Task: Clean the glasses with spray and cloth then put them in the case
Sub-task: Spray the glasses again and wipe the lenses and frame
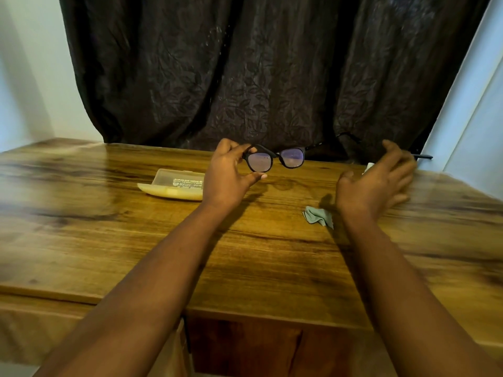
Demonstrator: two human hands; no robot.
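My left hand (228, 172) holds a pair of black-framed glasses (277, 159) by the left lens rim, lifted above the wooden table (245, 254), lenses facing me and temples open toward the curtain. My right hand (378, 180) hovers open and blurred at the right, fingers spread, holding nothing. Just behind its fingers a small white object (368, 167) shows, mostly hidden; I cannot tell what it is. A crumpled pale green cloth (318, 216) lies on the table below my right wrist. The translucent glasses case (174, 186) lies shut on the table, left of my left hand.
A dark patterned curtain (258, 72) hangs along the table's far edge. Pale walls stand at left and right. The table's near edge runs below my forearms, with a lower wooden panel (245, 346) beneath it.
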